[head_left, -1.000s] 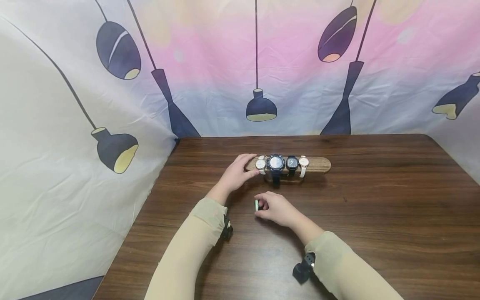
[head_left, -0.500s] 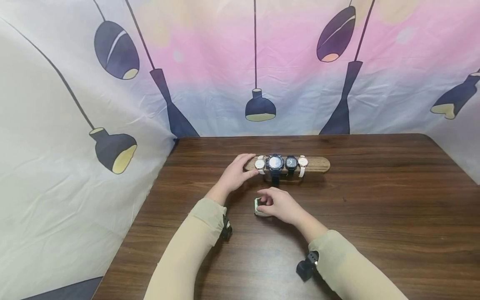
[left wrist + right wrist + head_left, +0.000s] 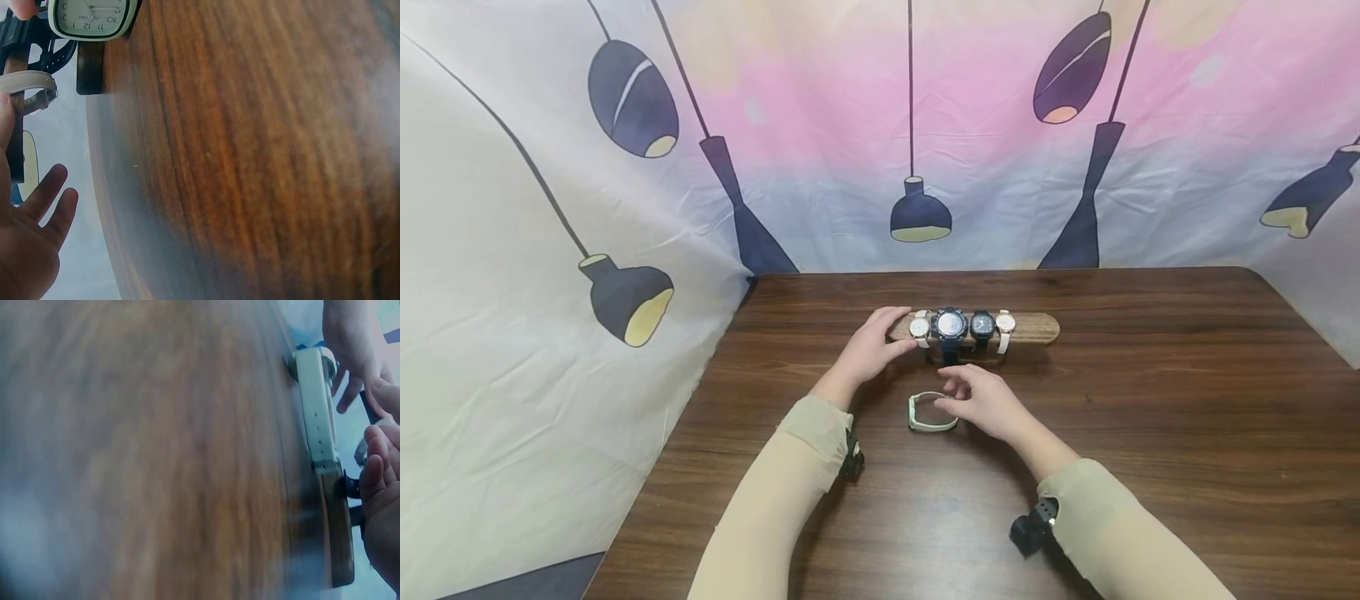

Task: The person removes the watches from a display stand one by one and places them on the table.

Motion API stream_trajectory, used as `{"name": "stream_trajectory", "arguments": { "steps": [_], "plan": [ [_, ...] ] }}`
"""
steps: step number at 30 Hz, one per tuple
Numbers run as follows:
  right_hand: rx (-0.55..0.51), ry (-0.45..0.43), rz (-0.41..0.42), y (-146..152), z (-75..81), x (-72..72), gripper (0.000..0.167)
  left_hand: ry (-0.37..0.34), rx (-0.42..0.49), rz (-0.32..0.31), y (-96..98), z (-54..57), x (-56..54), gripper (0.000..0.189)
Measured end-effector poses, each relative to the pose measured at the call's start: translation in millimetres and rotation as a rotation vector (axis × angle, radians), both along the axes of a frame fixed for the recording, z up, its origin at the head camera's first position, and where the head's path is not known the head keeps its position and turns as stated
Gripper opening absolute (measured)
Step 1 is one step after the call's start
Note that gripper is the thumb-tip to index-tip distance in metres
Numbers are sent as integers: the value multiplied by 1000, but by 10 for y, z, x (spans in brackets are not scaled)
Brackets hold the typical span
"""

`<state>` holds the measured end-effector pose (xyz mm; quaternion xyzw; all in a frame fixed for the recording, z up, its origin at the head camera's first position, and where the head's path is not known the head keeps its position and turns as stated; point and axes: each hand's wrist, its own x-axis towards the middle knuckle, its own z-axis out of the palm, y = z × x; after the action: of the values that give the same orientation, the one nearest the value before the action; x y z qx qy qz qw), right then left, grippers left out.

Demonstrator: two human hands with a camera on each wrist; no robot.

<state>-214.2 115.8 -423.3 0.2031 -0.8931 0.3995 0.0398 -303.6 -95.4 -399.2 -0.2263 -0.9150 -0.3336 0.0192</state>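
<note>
My left hand (image 3: 868, 346) grips the left end of a wooden watch stand (image 3: 1037, 328), thumb in front and fingers behind. In the left wrist view two of its fingers stretch out free. Several watches circle the stand's bar: a white-strapped watch (image 3: 920, 327) nearest that hand, a big black watch (image 3: 951, 323), a square black watch (image 3: 982, 325) and another white-strapped watch (image 3: 1005, 323). In front, a pale green watch (image 3: 934, 428) stands on its edge, strap looped, square dial (image 3: 90, 17) facing left. Beside the strap's right end hovers my right hand (image 3: 988, 404), fingers loosely bent, holding nothing.
The dark wooden table (image 3: 1180, 400) stretches out on both sides of the stand. Behind it hangs a cloth (image 3: 850, 167) printed with lamps, meeting the table's back edge. A black wrist camera (image 3: 1033, 527) sits by the right sleeve.
My right hand has let go of the pale green watch and drawn back to the right, so the looped strap now shows. The left hand has stayed on the stand.
</note>
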Motion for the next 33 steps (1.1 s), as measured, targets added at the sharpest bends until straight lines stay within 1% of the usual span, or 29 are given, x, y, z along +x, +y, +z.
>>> {"name": "stream_trajectory", "arguments": {
  "steps": [6, 10, 15, 20, 29, 33],
  "plan": [
    [-38, 1, -30, 95, 43, -5, 47, -5, -6, 7, -8, 6, -10, 60],
    [-53, 11, -53, 163, 44, -16, 46, -3, -9, 4, -14, 6, -13, 59],
    [-60, -16, -80, 260, 55, -19, 47, 9, -9, -5, -25, -2, -25, 59],
    [-73, -31, -114, 357, 62, -23, 49, 4, -7, -11, -30, -10, -17, 60],
    [-103, -20, -172, 534, 152, -48, 50, 5, -5, -7, -27, -13, -13, 58],
    [-124, -33, -198, 641, 198, -73, 51, 8, 1, -15, -9, -12, -11, 59]
  ]
}}
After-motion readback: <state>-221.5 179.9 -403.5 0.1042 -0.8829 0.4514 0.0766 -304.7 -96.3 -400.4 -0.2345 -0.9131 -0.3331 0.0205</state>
